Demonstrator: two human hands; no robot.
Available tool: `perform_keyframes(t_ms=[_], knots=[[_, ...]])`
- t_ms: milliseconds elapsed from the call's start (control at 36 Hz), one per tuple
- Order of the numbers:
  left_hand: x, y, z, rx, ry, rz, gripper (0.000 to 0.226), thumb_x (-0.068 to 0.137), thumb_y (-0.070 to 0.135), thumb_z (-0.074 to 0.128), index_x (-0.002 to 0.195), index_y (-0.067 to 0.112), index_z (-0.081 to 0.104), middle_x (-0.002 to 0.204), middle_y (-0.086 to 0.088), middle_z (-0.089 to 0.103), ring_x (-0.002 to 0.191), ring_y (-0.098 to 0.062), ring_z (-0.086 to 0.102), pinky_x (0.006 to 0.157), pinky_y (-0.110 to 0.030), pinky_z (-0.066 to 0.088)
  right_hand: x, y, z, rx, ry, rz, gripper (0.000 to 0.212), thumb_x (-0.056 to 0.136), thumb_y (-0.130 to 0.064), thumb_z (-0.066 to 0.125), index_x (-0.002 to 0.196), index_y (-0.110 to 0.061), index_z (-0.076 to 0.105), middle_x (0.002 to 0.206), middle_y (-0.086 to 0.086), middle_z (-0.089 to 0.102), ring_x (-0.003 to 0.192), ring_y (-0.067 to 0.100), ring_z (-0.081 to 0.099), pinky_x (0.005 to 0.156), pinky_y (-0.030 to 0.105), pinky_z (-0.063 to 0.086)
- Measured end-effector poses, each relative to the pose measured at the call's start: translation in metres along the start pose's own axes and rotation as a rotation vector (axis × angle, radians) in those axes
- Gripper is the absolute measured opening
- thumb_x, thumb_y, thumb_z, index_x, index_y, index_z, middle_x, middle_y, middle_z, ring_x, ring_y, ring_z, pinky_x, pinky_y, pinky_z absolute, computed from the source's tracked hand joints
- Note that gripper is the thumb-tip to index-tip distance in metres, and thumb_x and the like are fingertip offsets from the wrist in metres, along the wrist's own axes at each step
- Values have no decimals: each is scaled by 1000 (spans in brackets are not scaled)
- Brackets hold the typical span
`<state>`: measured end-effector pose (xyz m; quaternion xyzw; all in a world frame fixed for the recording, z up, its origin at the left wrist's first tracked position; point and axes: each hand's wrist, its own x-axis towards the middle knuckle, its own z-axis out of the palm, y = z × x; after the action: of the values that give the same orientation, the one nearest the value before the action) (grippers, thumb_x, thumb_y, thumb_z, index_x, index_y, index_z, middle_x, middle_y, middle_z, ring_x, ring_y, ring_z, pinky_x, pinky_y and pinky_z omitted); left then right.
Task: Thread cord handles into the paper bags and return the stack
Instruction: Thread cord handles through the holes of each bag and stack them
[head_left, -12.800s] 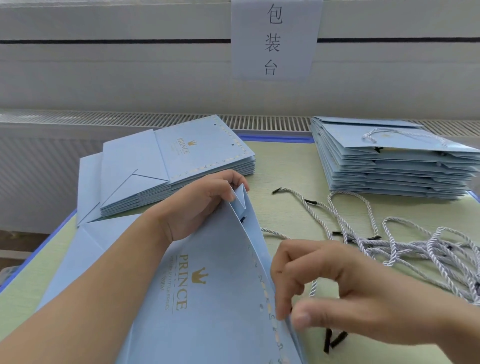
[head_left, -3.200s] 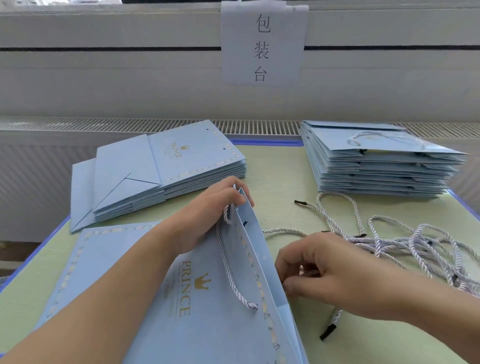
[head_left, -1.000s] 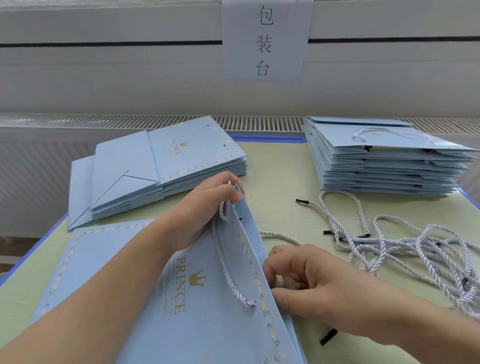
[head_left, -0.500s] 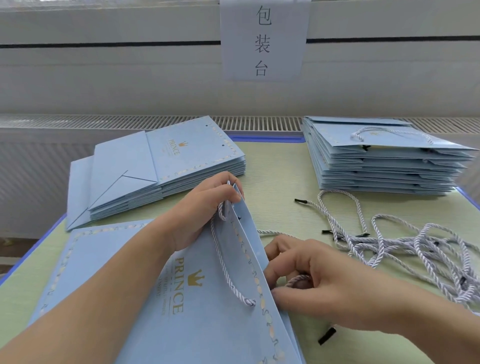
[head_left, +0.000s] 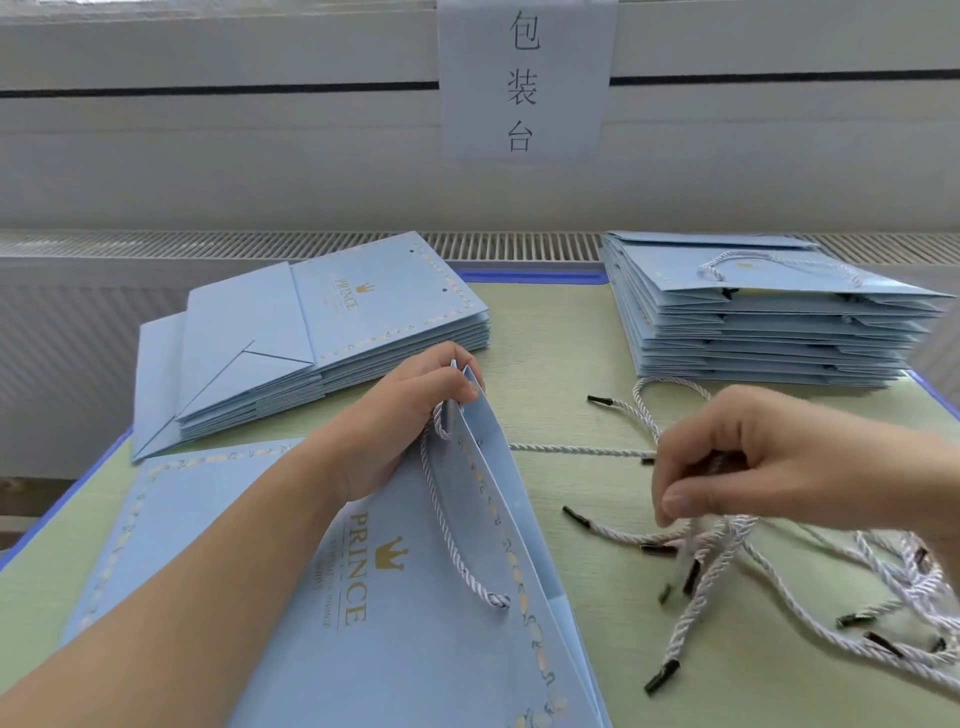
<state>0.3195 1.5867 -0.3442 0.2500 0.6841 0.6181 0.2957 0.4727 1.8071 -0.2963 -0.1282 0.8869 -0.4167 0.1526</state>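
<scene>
Left hand (head_left: 410, 415) pinching bag (head_left: 415, 597) rim at 12 o'clock. Right hand (head_left: 748, 467) pinching cords (head_left: 717, 551) at 3 o'clock. Risk: tangle, several cords lifting together.

The bag (head_left: 415, 597) being worked on runs off the bottom edge of the picture, so its lower part cannot be seen, and the small gold print under its logo is too fine to read. The left hand (head_left: 410, 415) covers the top corner of the bag where it grips it. The right hand (head_left: 753, 467) hides the cord ends it pinches. The pile of cords (head_left: 857, 613) at the table's right side is cut off by the right edge. The right stack (head_left: 769, 322) at the far right corner is clipped there too. The table (head_left: 566, 332) is cut off on both near sides.
</scene>
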Motion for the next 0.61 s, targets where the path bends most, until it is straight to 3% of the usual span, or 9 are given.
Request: perform_keyframes(t_ms=[111, 222, 278, 361, 500, 556, 611], knots=[[0, -1, 0, -8, -1, 2, 16, 65, 19, 52, 80, 14, 54, 69, -6, 48, 58, -19, 48, 52, -26, 41, -1, 2, -4, 105, -11, -49, 14, 76, -39, 74, 82, -26, 73, 65, -10, 60, 58, -2, 49, 57, 11, 38], [-1, 0, -1, -37, -10, 11, 13, 65, 17, 52, 77, 14, 55, 73, -8, 49, 58, -19, 50, 52, -26, 42, -2, 5, 2, 44, -68, -25, 22, 71, -38, 78, 92, -36, 73, 74, -3, 59, 66, 12, 53, 64, 28, 47], [-1, 0, -1, -52, -15, 13, 13, 65, 17, 52, 77, 13, 55, 71, -7, 50, 57, -18, 50, 51, -24, 43, 1, 6, 8, -144, -8, -23, 10, 75, -36, 72, 85, -36, 72, 74, -6, 63, 66, 14, 57, 65, 35, 49], [0, 1, -1, -59, -14, 8, 14, 64, 16, 51, 78, 12, 54, 67, -5, 51, 54, -17, 51, 49, -22, 43, 7, 6, 13, -221, 147, -60, 7, 79, -35, 64, 75, -30, 66, 66, -8, 63, 59, 9, 55, 58, 30, 48], [0, 0, -1, -57, -12, 3, 13, 64, 16, 51, 76, 14, 55, 69, -7, 50, 54, -18, 50, 50, -24, 42, 4, -2, 6, 396, 203, -196, 8, 80, -19, 65, 75, -13, 66, 66, 5, 65, 57, 13, 59, 52, 20, 47], [0, 0, -1, -59, -13, 4, 12, 64, 16, 51, 76, 14, 56, 71, -8, 51, 55, -19, 51, 51, -25, 43, 0, -1, 2, 472, 178, -248, 19, 79, -27, 73, 80, -10, 66, 71, 7, 66, 58, 16, 61, 52, 21, 48], [0, 1, -1, -57, -18, 3, 13, 65, 16, 51, 77, 14, 55, 69, -7, 51, 55, -19, 51, 51, -24, 43, -2, 0, -3, 487, 200, -284, 14, 76, -22, 76, 79, -13, 66, 73, 11, 66, 59, 18, 60, 51, 22, 49]])
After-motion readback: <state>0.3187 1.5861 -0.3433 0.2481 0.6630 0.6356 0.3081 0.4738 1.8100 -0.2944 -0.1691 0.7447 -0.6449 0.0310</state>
